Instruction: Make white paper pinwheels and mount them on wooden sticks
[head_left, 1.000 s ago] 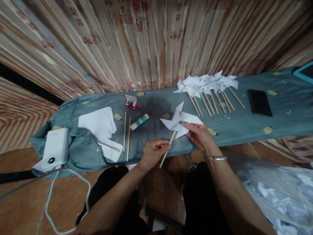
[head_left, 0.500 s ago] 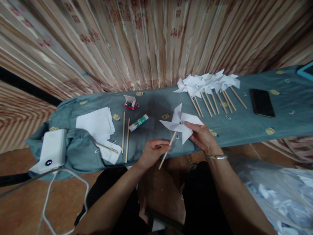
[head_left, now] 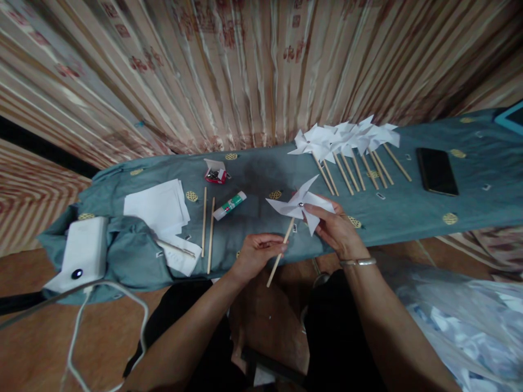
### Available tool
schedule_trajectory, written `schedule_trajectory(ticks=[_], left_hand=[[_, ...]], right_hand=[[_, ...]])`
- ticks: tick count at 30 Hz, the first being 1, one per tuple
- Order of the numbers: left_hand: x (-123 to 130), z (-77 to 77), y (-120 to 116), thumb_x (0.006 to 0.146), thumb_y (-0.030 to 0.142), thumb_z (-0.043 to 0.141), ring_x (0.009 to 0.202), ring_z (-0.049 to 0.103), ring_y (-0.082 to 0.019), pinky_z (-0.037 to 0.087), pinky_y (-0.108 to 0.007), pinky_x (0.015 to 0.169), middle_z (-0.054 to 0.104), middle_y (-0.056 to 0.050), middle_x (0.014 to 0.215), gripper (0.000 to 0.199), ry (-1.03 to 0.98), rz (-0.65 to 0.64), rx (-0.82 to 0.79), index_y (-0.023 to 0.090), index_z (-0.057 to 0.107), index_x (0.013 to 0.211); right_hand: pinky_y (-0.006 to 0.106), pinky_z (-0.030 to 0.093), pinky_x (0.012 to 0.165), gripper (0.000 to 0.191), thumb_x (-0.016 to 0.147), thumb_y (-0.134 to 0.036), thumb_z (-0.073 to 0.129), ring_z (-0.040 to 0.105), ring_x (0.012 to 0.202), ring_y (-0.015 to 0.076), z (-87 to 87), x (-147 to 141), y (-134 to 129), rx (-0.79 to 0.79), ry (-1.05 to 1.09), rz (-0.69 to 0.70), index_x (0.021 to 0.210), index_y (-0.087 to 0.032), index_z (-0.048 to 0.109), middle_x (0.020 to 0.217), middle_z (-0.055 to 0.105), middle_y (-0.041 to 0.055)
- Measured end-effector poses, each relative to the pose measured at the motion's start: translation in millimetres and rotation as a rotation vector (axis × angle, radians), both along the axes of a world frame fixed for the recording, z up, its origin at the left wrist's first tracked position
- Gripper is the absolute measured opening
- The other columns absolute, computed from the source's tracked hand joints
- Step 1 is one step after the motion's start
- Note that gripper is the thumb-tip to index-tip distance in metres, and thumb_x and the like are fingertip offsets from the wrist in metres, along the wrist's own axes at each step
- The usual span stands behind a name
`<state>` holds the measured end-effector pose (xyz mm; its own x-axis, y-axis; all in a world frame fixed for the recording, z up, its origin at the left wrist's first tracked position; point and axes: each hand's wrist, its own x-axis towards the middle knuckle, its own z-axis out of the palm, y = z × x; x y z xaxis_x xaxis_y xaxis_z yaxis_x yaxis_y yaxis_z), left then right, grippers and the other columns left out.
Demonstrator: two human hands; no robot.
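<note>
A white paper pinwheel (head_left: 296, 206) with a metal pin at its centre is held over the cloth's front edge. Its wooden stick (head_left: 289, 230) slants down toward me, pinched between the thumb and fingers of my left hand (head_left: 261, 251). My right hand (head_left: 333, 224) grips the pinwheel near its centre, thumb in front by the pin and fingers behind the paper. Several finished-looking pinwheels (head_left: 345, 139) lie overlapping at the back right, sticks pointing toward me. Left of my hands are a green-and-white glue stick (head_left: 230, 206) and two bare sticks (head_left: 211, 234).
A small open red box of pins (head_left: 215, 173) stands behind the glue stick. White paper sheets (head_left: 155, 204), a pen (head_left: 175, 247) and a white power bank (head_left: 85, 247) with a cable are left. A dark phone (head_left: 437, 171) lies right, above a plastic bag (head_left: 466, 326) near the floor.
The pinwheel's blades have turned slightly and tilted under my right hand. My left hand keeps its pinch on the stick. The whole view has shifted a little.
</note>
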<state>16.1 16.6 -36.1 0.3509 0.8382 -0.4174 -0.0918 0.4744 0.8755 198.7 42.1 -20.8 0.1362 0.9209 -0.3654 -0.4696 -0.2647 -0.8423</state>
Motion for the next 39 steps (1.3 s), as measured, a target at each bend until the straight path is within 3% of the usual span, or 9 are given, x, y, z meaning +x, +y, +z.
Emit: schedule_trajectory(ticks=[12,19,23,29,39], left_hand=[[2,1.7,-2,0.050,0.035,0.087,0.055,0.058,-0.009,0.049,-0.023,0.062,0.070,-0.002,0.063,0.032,-0.024,0.024,-0.037,0.014,0.077,0.073],[1,4.4,-1,0.049,0.036,0.088,0.054,0.059,-0.010,0.049,-0.023,0.059,0.070,-0.003,0.061,0.034,-0.011,0.060,-0.030,0.014,0.077,0.073],[2,-1.0,2,0.049,0.037,0.087,0.054,0.060,-0.011,0.050,-0.024,0.060,0.071,-0.003,0.063,0.034,-0.011,0.088,-0.008,0.015,0.077,0.074],[2,-11.5,9,0.050,0.036,0.087,0.056,0.063,-0.012,0.053,-0.026,0.062,0.072,-0.003,0.065,0.034,-0.001,0.147,0.041,0.015,0.076,0.075],[7,-11.6,16,0.050,0.038,0.085,0.056,0.063,-0.014,0.053,-0.026,0.061,0.073,-0.003,0.066,0.031,0.020,0.207,0.080,0.016,0.077,0.071]], right_hand=[[0.016,0.054,0.057,0.035,0.050,-0.024,0.088,0.066,0.059,0.0104,-3.0,-2,-1,0.017,0.034,-0.007,0.082,-0.021,0.076,0.070,0.075,-0.0012],[0.021,0.055,0.060,0.031,0.055,-0.027,0.087,0.067,0.063,0.0125,-1.3,-2,-3,0.095,0.018,0.012,0.083,-0.022,0.075,0.076,0.076,-0.0007],[0.020,0.053,0.054,0.024,0.060,-0.034,0.085,0.063,0.059,0.0107,-2.3,0,-4,0.125,-0.016,0.075,0.076,-0.021,0.074,0.072,0.073,-0.0003],[0.016,0.054,0.054,0.025,0.057,-0.037,0.087,0.060,0.054,0.0065,-8.9,4,-1,0.066,0.003,0.006,0.071,-0.022,0.071,0.065,0.067,-0.0035],[0.015,0.053,0.055,0.026,0.056,-0.032,0.088,0.066,0.058,0.0089,-14.7,-1,2,0.048,0.070,0.008,0.072,-0.021,0.071,0.068,0.070,-0.0021]])
